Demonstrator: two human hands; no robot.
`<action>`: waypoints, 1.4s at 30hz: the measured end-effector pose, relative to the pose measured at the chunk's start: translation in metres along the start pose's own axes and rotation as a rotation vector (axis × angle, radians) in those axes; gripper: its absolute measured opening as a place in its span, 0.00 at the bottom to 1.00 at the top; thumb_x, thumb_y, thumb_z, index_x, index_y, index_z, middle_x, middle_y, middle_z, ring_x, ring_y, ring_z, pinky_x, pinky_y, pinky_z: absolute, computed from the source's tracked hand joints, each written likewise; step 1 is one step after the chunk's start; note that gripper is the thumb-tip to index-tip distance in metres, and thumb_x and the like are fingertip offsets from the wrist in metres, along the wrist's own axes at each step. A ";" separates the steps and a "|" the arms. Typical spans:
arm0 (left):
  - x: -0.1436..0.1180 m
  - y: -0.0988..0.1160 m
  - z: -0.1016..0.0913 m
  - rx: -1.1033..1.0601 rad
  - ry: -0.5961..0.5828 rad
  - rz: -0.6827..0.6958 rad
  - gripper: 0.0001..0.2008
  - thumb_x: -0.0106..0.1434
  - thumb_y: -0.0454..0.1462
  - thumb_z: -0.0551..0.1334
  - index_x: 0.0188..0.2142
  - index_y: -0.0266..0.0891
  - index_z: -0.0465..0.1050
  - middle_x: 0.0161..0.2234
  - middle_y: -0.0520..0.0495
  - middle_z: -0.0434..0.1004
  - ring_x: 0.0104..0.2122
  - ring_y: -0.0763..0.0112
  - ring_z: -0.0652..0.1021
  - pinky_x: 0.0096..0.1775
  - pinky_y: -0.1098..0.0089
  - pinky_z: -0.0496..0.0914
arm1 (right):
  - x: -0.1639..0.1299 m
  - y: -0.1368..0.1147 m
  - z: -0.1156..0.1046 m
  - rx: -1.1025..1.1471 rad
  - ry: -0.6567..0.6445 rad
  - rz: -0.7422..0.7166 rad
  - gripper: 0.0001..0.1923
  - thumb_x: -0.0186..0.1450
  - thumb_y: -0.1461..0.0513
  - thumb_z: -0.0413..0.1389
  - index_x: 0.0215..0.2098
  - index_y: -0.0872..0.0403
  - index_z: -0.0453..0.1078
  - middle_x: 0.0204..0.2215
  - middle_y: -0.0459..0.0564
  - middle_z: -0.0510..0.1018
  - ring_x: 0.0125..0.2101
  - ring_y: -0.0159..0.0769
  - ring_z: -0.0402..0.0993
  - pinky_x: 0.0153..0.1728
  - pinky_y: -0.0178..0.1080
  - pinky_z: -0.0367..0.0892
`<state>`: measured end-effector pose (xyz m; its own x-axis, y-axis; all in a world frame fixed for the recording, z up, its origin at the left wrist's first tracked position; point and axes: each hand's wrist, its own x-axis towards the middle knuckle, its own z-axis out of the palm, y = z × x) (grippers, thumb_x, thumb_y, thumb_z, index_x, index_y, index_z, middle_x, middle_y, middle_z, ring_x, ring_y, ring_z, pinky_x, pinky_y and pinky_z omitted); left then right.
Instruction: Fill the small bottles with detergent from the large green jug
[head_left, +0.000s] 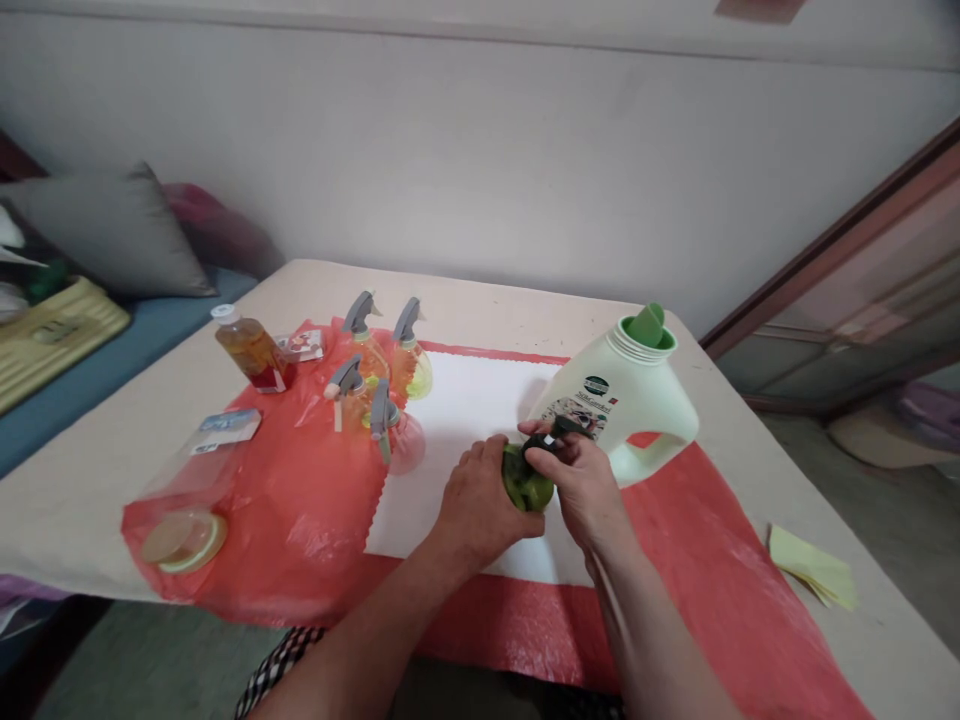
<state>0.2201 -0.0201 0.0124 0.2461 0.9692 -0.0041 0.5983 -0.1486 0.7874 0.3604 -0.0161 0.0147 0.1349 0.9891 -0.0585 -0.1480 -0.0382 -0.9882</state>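
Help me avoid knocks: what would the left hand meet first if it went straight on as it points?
Beyond the green bottle it holds, the left hand would probably meet the right hand first, though depth is unclear.

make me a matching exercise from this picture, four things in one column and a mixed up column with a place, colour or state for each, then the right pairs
Column one
1. green container
2. jug
3. amber bottle
4. cushion

Column two
A. topped with a white cap
B. grey
C. between the left hand and the right hand
D. has a green piece sticking out of its mouth

Right pairs
1-C
2-D
3-A
4-B
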 end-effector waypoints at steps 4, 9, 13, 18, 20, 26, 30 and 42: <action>0.000 -0.001 -0.001 -0.021 0.009 -0.007 0.33 0.44 0.39 0.68 0.51 0.42 0.63 0.47 0.43 0.72 0.47 0.53 0.74 0.47 0.56 0.68 | -0.002 -0.002 0.003 0.118 -0.092 -0.003 0.25 0.52 0.53 0.67 0.47 0.49 0.74 0.47 0.52 0.80 0.51 0.47 0.74 0.52 0.49 0.68; 0.000 -0.001 -0.002 -0.030 0.006 -0.012 0.34 0.44 0.39 0.68 0.52 0.42 0.63 0.47 0.42 0.72 0.47 0.52 0.73 0.47 0.56 0.68 | -0.002 -0.001 0.003 0.064 -0.018 -0.020 0.19 0.53 0.55 0.67 0.42 0.49 0.76 0.49 0.51 0.79 0.52 0.47 0.72 0.57 0.52 0.64; 0.000 0.000 -0.004 -0.068 -0.007 -0.023 0.35 0.45 0.38 0.67 0.54 0.43 0.62 0.48 0.43 0.72 0.48 0.53 0.73 0.47 0.58 0.68 | -0.001 0.001 0.003 -0.013 -0.008 -0.060 0.31 0.46 0.55 0.72 0.47 0.47 0.72 0.51 0.50 0.77 0.54 0.47 0.71 0.55 0.50 0.66; 0.001 0.001 -0.007 -0.087 -0.034 -0.018 0.36 0.44 0.39 0.68 0.54 0.41 0.62 0.49 0.42 0.71 0.48 0.53 0.73 0.48 0.57 0.67 | -0.002 0.000 -0.001 0.103 -0.166 -0.016 0.23 0.57 0.54 0.65 0.49 0.48 0.73 0.53 0.51 0.76 0.52 0.44 0.71 0.55 0.48 0.65; 0.000 0.001 -0.006 -0.082 -0.036 -0.013 0.37 0.43 0.38 0.68 0.55 0.40 0.62 0.49 0.41 0.71 0.49 0.52 0.72 0.49 0.57 0.66 | -0.001 0.000 0.001 0.040 -0.079 -0.033 0.20 0.53 0.54 0.67 0.43 0.50 0.74 0.46 0.51 0.79 0.46 0.43 0.73 0.50 0.47 0.67; 0.000 0.004 -0.008 -0.138 -0.041 -0.040 0.37 0.45 0.37 0.67 0.56 0.41 0.62 0.50 0.42 0.72 0.50 0.53 0.73 0.49 0.58 0.67 | -0.002 -0.006 0.002 0.126 -0.124 -0.039 0.32 0.47 0.57 0.70 0.49 0.45 0.69 0.51 0.48 0.76 0.52 0.44 0.70 0.52 0.47 0.66; 0.002 0.006 -0.010 -0.144 -0.061 -0.098 0.40 0.43 0.36 0.68 0.57 0.40 0.61 0.51 0.40 0.72 0.51 0.51 0.73 0.48 0.57 0.67 | -0.002 -0.007 -0.001 0.083 -0.170 -0.045 0.18 0.55 0.56 0.65 0.43 0.49 0.73 0.47 0.50 0.78 0.52 0.43 0.71 0.56 0.49 0.61; 0.002 0.008 -0.010 -0.211 -0.085 -0.057 0.41 0.45 0.34 0.69 0.60 0.45 0.60 0.51 0.46 0.74 0.49 0.58 0.76 0.48 0.60 0.69 | -0.005 -0.011 -0.002 -0.091 -0.213 -0.117 0.14 0.56 0.55 0.62 0.38 0.51 0.70 0.34 0.46 0.75 0.39 0.40 0.71 0.45 0.46 0.67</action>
<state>0.2181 -0.0174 0.0246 0.2848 0.9536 -0.0971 0.4423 -0.0409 0.8959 0.3630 -0.0212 0.0259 -0.0644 0.9948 0.0790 -0.0538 0.0755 -0.9957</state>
